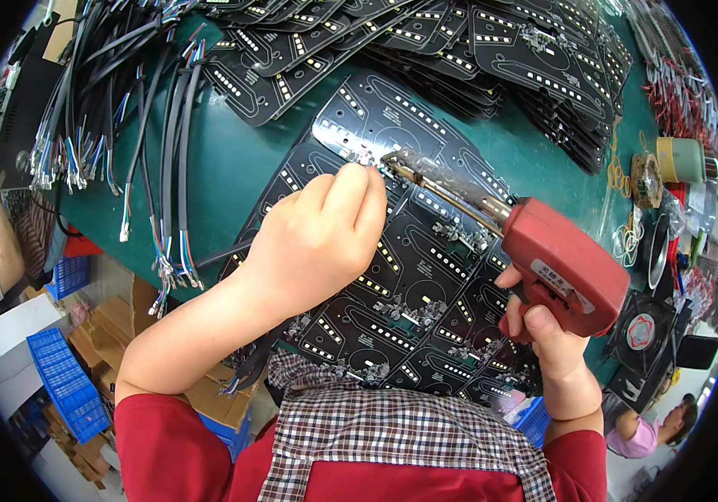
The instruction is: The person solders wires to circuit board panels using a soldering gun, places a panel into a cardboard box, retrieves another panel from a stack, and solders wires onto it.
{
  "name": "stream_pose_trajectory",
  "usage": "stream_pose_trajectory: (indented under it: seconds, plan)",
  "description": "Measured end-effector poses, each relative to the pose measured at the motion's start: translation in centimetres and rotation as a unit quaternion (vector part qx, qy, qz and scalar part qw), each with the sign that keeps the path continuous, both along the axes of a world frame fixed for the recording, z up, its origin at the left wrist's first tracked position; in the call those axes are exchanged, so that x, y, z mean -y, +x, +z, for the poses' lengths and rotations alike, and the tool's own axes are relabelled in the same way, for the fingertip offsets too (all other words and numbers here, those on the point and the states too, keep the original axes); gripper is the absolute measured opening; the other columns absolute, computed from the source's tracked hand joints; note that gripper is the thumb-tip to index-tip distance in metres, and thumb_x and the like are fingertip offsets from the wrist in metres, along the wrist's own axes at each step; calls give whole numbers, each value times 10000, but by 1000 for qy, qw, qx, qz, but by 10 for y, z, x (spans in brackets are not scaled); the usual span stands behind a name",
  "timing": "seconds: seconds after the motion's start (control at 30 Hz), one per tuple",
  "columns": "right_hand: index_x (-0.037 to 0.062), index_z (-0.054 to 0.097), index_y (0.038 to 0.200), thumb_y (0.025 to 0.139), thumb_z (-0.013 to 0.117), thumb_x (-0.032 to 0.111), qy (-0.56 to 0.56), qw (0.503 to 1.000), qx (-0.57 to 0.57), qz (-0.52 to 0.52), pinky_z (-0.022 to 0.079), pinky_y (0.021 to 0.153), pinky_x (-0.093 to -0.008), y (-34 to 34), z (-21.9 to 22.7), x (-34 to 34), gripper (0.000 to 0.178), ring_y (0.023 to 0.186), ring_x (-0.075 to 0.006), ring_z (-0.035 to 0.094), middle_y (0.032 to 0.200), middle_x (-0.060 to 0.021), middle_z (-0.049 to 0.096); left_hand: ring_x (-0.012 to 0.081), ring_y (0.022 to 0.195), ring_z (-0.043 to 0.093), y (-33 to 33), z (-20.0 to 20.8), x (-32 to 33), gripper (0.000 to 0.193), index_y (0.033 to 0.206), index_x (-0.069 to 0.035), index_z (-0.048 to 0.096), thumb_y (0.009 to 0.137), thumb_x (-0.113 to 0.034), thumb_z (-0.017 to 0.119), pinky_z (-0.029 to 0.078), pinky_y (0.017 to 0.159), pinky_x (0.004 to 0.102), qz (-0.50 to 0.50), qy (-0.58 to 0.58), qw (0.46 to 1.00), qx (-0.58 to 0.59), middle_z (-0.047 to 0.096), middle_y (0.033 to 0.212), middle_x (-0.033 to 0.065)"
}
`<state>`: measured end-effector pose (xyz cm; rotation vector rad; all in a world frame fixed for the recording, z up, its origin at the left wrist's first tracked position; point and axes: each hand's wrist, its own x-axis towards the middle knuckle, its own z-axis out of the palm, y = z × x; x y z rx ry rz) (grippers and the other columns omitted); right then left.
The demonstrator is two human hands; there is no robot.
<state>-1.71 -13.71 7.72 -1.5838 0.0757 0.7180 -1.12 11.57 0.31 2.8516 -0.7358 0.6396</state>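
My right hand (549, 336) grips a red soldering gun (574, 266), fingers wrapped around its handle. The gun's thin metal tip points left and reaches the fingertips of my left hand (321, 224). Those fingers are pinched together over a black circuit board (392, 113) with rows of small pale LEDs. A black cable (223, 253) runs under my left wrist toward the pinch; the end between the fingers is mostly hidden. Some smoke or glare blurs the area along the tip. More joined black boards (375, 289) lie below both hands, with small components in clusters.
Stacks of black boards (534, 58) fill the back of the green table (237, 159). Bundles of black cables with coloured wire ends (179, 151) lie at left. A solder or tape roll (646, 180), a fan (641, 332) and red-grey wires (681, 92) sit at right. Other people are at both sides.
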Motion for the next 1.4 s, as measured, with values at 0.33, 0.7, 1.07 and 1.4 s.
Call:
stream_pose_trajectory:
  seconds: [0.33,0.7,1.07,1.4]
  plan:
    - [25,514,1186,822,661,80,53,999,-12,-7,441,796,-265,-4,-5,8,396,911,-122,532,999,-49,559,201,622,536,-2,1,3,412,1033,83,590,628,7,595,461,523,276,1,-42,998,-54,487,799,96]
    - [1,460,1230,809,657,254,-36,999,31,1,439,568,-237,-2,-7,8,530,642,-100,506,976,-107,574,99,613,514,0,4,8,287,892,57,584,641,-85,587,452,463,181,7,38,999,-25,485,766,39]
    - [46,499,1207,818,664,175,12,999,-46,-23,442,665,-239,0,-3,9,442,784,-95,508,1009,-55,568,106,599,512,-1,3,12,230,902,69,592,697,-35,612,445,463,184,13,13,1000,-13,476,747,42]
    - [-15,491,1169,797,676,244,-10,999,-8,-37,451,573,-235,3,-1,7,489,667,-114,508,950,-102,570,102,592,490,-1,4,12,210,894,71,589,708,-25,607,430,477,187,12,10,1000,-14,466,738,38]
